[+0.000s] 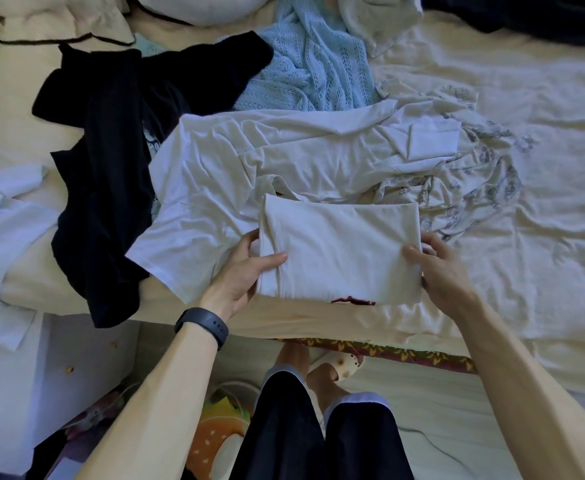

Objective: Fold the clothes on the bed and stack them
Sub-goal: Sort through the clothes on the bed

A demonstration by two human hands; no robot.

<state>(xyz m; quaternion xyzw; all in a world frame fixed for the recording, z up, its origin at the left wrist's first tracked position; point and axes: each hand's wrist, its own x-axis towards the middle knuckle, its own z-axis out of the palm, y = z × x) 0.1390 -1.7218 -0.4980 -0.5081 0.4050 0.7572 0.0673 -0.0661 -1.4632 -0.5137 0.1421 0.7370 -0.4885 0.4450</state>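
The left hand (246, 268) grips the left edge of a folded white shirt (339, 251), the thumb lying on top and the fingers curled under the cloth. The right hand (436, 271) grips the right edge in the same way. The shirt is a neat rectangle (a small dark red print shows at its near edge) and it is at the near edge of the bed (526, 237), partly over an unfolded white T-shirt (249, 161). Beyond lie a black garment (111, 150), a light blue knit (312, 67) and a patterned cloth (485, 174)
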